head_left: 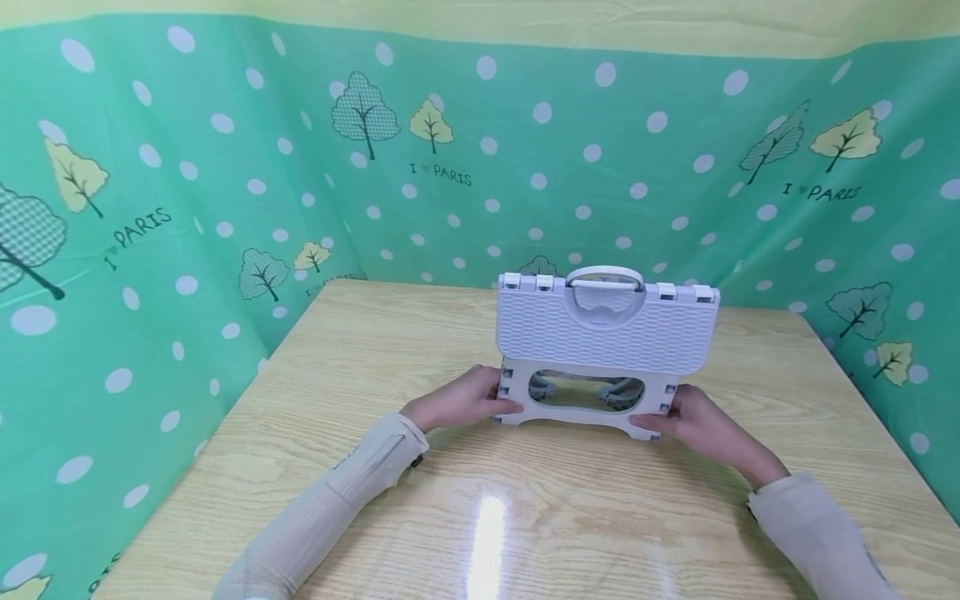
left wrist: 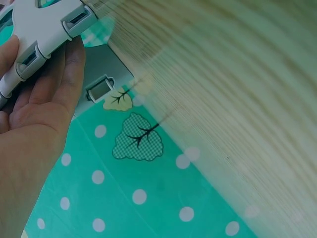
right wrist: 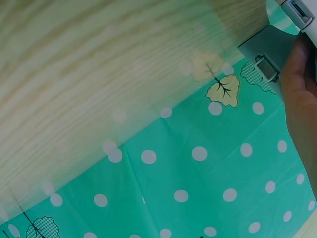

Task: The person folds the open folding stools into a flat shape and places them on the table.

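A pale plastic folding step stool (head_left: 525, 325) stands partly folded at the right of the table's middle. Its textured top panel tilts up at the back, with a carry handle (head_left: 606, 271) along the upper edge. Below the panel, the near leg piece (head_left: 517, 408) has an oval opening. My left hand (head_left: 472, 396) grips the left edge of that leg piece, thumb in front and fingers behind. On the opposite edge, my right hand (head_left: 693, 421) grips in the same way. In the right wrist view only part of the right hand and a corner of the stool show.
The wood-grain table (head_left: 360, 517) carries a bright light reflection near its front. A green curtain (head_left: 300, 167) with white dots and printed trees hangs behind the table and along both sides.
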The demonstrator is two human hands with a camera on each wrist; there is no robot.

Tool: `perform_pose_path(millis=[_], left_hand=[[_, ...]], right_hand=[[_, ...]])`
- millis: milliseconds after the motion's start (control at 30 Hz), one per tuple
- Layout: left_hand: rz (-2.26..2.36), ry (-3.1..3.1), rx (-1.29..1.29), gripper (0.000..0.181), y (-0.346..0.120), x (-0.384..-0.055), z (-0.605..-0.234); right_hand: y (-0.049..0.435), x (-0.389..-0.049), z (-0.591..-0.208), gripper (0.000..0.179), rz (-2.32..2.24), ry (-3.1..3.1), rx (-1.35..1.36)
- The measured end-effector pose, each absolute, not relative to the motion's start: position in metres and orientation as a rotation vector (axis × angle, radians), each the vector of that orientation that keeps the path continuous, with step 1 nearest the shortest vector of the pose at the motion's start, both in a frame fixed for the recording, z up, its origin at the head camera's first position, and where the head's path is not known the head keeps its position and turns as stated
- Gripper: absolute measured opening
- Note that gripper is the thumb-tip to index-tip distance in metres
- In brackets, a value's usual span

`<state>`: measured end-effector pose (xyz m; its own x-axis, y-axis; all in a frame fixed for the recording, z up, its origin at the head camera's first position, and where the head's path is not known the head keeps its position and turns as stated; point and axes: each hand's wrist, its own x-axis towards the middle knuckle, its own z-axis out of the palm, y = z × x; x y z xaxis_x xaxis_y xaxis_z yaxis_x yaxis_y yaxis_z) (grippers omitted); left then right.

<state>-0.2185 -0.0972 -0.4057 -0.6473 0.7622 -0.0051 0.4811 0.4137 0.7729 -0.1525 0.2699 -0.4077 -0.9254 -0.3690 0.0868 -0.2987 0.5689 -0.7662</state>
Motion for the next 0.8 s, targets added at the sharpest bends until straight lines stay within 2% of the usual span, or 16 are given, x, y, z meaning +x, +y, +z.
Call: perform_pose_path(millis=[800], left_hand=[[1.110, 2.287, 1.080, 0.040, -0.0972, -0.2174, -0.4045]], right_hand=[[0.2714, -0.1570, -0.4110, 0.043, -1.290, 2.712, -0.609]])
